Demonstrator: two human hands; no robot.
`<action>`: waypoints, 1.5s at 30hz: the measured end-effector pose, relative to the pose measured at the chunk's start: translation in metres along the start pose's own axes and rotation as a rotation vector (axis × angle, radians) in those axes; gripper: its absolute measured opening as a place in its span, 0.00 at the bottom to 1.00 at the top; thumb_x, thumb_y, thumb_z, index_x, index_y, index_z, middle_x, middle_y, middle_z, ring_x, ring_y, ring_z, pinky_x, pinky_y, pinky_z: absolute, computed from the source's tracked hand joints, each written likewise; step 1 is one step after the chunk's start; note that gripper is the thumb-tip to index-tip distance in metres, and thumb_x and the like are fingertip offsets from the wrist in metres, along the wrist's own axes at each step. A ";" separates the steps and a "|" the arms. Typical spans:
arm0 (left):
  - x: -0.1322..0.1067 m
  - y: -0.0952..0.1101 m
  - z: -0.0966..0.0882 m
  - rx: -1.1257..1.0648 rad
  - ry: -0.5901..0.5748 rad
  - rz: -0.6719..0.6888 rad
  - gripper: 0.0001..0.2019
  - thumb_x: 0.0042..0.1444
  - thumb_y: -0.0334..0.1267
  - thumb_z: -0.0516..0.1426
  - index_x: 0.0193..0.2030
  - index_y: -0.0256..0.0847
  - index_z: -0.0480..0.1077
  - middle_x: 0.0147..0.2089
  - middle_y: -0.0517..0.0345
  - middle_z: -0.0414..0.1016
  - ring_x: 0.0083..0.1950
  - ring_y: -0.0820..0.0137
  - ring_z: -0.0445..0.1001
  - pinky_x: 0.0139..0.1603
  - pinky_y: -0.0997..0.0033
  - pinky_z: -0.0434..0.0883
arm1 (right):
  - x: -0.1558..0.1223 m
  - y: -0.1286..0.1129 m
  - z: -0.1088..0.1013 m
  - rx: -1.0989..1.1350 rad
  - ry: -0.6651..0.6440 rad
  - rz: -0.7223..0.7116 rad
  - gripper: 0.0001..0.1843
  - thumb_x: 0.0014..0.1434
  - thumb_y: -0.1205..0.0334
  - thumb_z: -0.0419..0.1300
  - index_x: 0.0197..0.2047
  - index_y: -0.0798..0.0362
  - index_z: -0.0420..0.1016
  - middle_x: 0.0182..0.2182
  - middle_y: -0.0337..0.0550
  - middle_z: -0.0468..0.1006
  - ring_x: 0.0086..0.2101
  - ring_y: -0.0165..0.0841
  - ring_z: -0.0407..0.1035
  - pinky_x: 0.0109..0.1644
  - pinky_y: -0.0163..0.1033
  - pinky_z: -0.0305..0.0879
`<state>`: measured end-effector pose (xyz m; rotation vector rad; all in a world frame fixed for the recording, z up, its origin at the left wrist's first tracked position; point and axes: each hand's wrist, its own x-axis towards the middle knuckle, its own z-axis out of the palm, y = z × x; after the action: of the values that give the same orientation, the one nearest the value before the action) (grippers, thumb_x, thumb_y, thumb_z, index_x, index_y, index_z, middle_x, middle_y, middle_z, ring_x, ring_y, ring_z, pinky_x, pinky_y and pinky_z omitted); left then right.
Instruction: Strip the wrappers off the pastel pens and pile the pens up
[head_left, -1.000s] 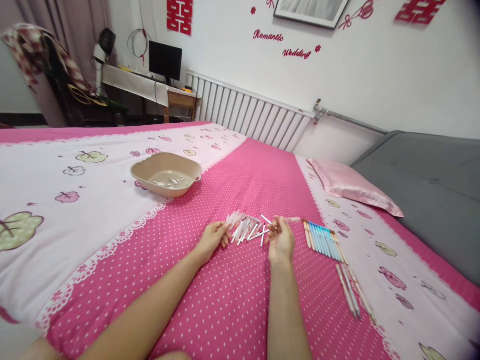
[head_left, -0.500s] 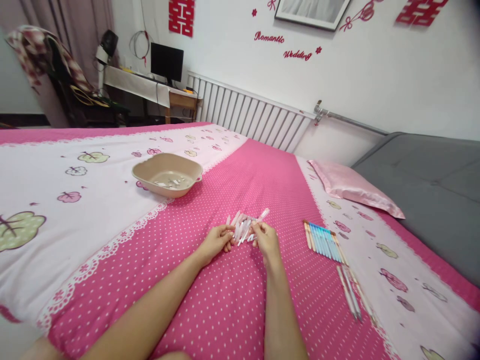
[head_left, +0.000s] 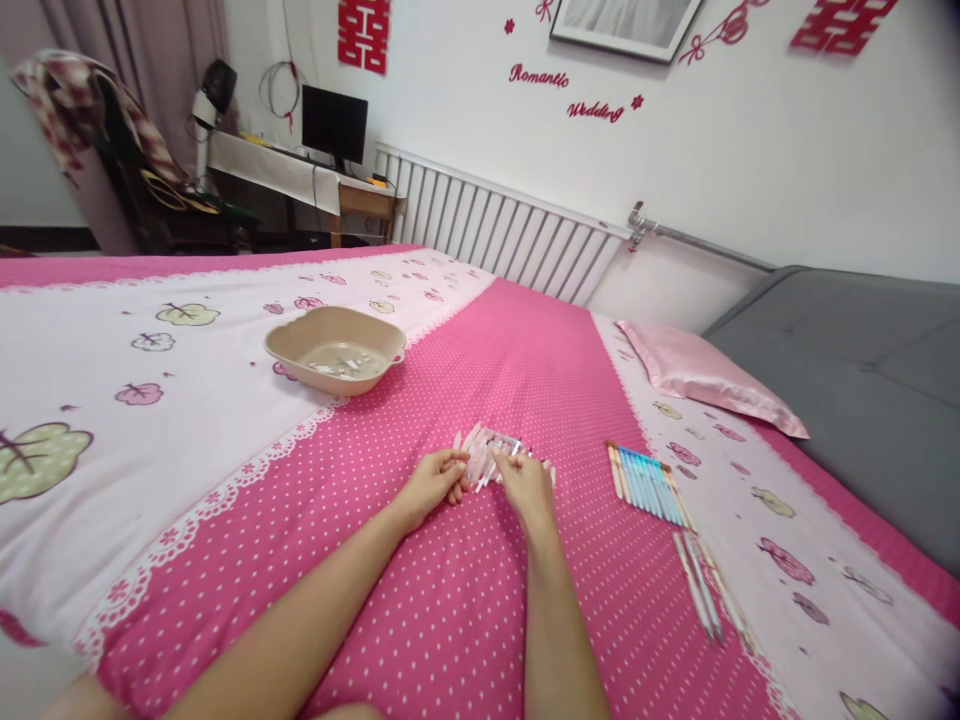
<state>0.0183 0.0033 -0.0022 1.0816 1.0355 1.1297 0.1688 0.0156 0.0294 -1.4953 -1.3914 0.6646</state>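
Observation:
A small heap of slim pink and whitish, pen-like sticks (head_left: 482, 452) lies on the pink dotted bedspread between my hands. My left hand (head_left: 435, 482) rests at the heap's left edge, fingers curled and pressed together; whatever they hold is too small to make out. Over the right part of the heap, my right hand (head_left: 525, 485) is closed in a pinch at the sticks. It covers some of them, and a few ends show past its knuckles. I cannot tell whether a stick is between its fingertips.
Beyond my left hand sits a beige basin (head_left: 330, 375) with small whitish pieces in it. To the right lies a row of blue and peach pens (head_left: 646, 485), with several pale pens (head_left: 701, 585) nearer. A pink pillow (head_left: 705, 380) is farther back, by a grey headboard (head_left: 855, 360).
My right hand has shifted slightly left across the heap. The clear pinkish stick that stood out above it is gone from there, and pale ends now show at its right. My left hand stays put.

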 end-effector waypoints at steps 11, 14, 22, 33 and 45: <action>-0.004 0.002 -0.001 0.108 0.121 0.155 0.15 0.51 0.42 0.54 0.44 0.36 0.63 0.20 0.66 0.65 0.18 0.78 0.63 0.20 0.79 0.59 | 0.005 0.001 -0.009 -0.232 0.091 0.032 0.17 0.48 0.47 0.54 0.23 0.52 0.72 0.21 0.42 0.76 0.24 0.34 0.67 0.29 0.36 0.57; -0.011 0.005 -0.005 0.185 0.238 0.271 0.13 0.50 0.41 0.55 0.42 0.39 0.65 0.22 0.66 0.62 0.22 0.77 0.61 0.25 0.78 0.59 | 0.003 -0.002 -0.007 -0.256 0.140 0.051 0.15 0.49 0.50 0.54 0.27 0.52 0.72 0.23 0.43 0.76 0.26 0.35 0.68 0.31 0.37 0.57; -0.022 0.007 -0.013 0.564 0.452 0.432 0.10 0.50 0.40 0.53 0.40 0.41 0.65 0.28 0.62 0.66 0.28 0.72 0.65 0.32 0.73 0.62 | -0.014 0.005 -0.013 -0.445 0.323 -0.037 0.15 0.51 0.59 0.53 0.42 0.55 0.69 0.39 0.51 0.72 0.39 0.38 0.66 0.40 0.38 0.58; -0.012 0.007 -0.016 0.729 0.451 0.459 0.12 0.50 0.41 0.51 0.40 0.38 0.65 0.31 0.57 0.67 0.30 0.69 0.67 0.35 0.69 0.64 | -0.028 0.081 -0.146 -1.063 0.548 0.282 0.30 0.50 0.62 0.57 0.55 0.65 0.59 0.56 0.62 0.59 0.55 0.49 0.51 0.55 0.48 0.46; -0.010 0.008 -0.018 0.753 0.467 0.430 0.13 0.49 0.42 0.51 0.39 0.39 0.65 0.30 0.58 0.68 0.29 0.69 0.67 0.34 0.69 0.64 | -0.013 0.096 -0.200 -0.799 0.294 0.711 0.24 0.52 0.67 0.52 0.53 0.66 0.63 0.49 0.68 0.65 0.51 0.50 0.61 0.48 0.50 0.58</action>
<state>-0.0017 -0.0041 0.0036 1.7392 1.7330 1.4145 0.3831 -0.0417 0.0201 -2.6600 -0.8968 0.2586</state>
